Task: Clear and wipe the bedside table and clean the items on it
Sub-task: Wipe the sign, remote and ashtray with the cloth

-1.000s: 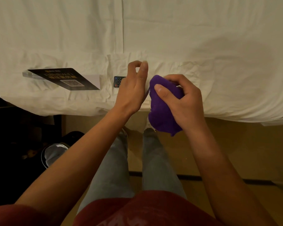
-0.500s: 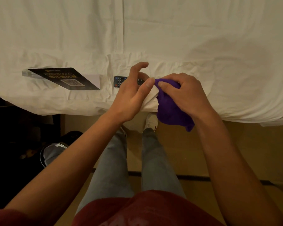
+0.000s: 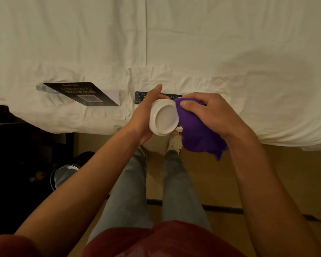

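My left hand (image 3: pixel 144 115) holds a white ceramic cup (image 3: pixel 163 119) tipped on its side, with its round base facing me. My right hand (image 3: pixel 211 114) grips a bunched purple cloth (image 3: pixel 198 134) and presses it against the cup's right side. Both hands are over the edge of a bed with a white sheet (image 3: pixel 193 52). A black remote control (image 3: pixel 140 97) lies on the sheet just behind my hands, partly hidden. A black card with a QR code (image 3: pixel 82 93) in a clear stand lies on the sheet to the left.
A dark piece of furniture (image 3: pixel 17 145) stands at the left, with a round bin with a shiny rim (image 3: pixel 63 173) beside it on the floor. My legs and shoes (image 3: pixel 174 143) are on the wooden floor below the bed edge.
The white cup has come into view: my left hand turned it so its base faces me. My right hand shifted the purple cloth to the cup's right side.
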The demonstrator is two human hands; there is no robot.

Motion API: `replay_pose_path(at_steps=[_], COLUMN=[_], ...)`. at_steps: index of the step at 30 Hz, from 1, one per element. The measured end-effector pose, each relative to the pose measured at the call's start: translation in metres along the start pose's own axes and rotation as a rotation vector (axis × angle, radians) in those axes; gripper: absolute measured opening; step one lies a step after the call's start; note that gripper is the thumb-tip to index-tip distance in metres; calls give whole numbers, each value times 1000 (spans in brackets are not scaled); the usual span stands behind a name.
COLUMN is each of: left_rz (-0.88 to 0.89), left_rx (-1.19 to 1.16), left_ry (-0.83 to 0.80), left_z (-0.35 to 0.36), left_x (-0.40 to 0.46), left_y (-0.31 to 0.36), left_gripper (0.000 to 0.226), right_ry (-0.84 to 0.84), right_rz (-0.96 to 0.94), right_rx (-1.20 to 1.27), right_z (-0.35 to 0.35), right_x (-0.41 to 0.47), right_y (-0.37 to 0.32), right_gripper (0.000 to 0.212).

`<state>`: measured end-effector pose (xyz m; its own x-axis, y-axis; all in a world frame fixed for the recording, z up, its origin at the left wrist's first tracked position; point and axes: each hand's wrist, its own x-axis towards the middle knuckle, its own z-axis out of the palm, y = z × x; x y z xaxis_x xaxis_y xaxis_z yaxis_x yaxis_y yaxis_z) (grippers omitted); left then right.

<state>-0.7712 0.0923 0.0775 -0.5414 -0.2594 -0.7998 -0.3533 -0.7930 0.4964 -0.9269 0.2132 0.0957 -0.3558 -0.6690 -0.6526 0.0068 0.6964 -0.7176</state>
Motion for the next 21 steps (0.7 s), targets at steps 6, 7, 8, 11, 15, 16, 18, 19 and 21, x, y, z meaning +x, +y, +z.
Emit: replay_pose_path(at_steps=[6, 7, 8, 11, 15, 16, 18, 19, 21], left_rz=[-87, -95, -110, -130, -127, -128, -134, -126, -82], left_rx=[-205, -237, -266, -254, -362, -414, -514, -560, -653], left_ry=[-65, -58, -59, -47, -44, -51, -50, -41, -19], left_z=[-8, -9, -9, -8, -5, -4, -1, 0, 4], left_x=[8, 10, 11, 14, 14, 14, 14, 14, 16], left_y=[-1, -1, -1, -3, -7, -7, -8, -9, -10], left_gripper=[59, 60, 61, 64, 58, 57, 56, 55, 54], right_ry=[-45, -37, -24, 1, 30, 37, 52, 60, 70], right_rz=[47, 49, 49, 50, 55, 66, 114, 144, 197], right_rx=[10, 11, 21, 67, 176, 229, 351, 395, 413], right_z=[-2, 0, 2, 6, 11, 13, 18, 22, 31], right_x=[2, 2, 2, 0, -5, -7, -10, -11, -14], right_y=[2, 3, 3, 7, 8, 8, 10, 11, 14], right_gripper=[14, 14, 13, 10, 13, 14, 18, 19, 19])
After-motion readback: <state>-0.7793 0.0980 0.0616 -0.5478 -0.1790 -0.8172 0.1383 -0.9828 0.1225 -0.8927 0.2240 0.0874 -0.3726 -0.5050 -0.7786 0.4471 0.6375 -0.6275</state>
